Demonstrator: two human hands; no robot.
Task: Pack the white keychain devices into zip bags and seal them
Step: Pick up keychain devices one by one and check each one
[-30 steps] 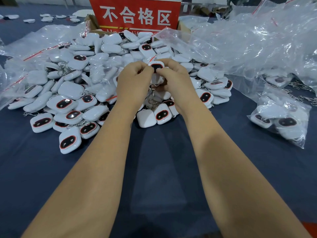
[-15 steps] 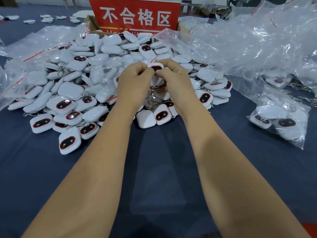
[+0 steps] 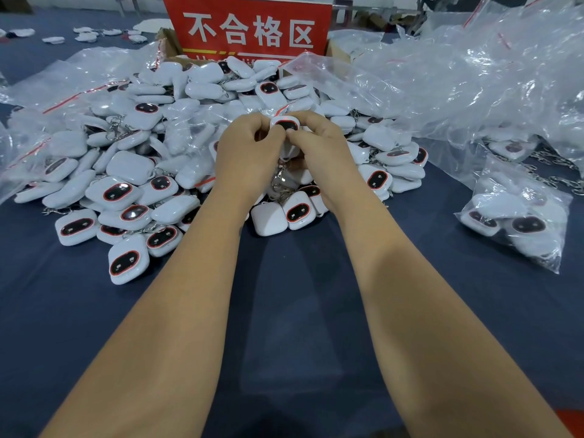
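Observation:
Both hands meet above the middle of a big pile of white keychain devices (image 3: 123, 191). My left hand (image 3: 245, 153) and my right hand (image 3: 322, 153) pinch one white device (image 3: 285, 123) with a dark, red-rimmed face, which sits inside a small clear zip bag. The bag's red strip shows at the device's top edge. A metal clasp and chain (image 3: 278, 178) hang below between my palms. Most of the bag is hidden by my fingers.
A red sign with white characters (image 3: 249, 26) stands on a cardboard box behind the pile. Loose clear bags (image 3: 474, 83) are heaped at the right. A filled bag of devices (image 3: 518, 222) lies at the right on the dark blue tablecloth (image 3: 284, 311).
My hands have stayed over the pile. My fingers have shifted slightly along the top of the bagged device, and my thumbs are now closer together.

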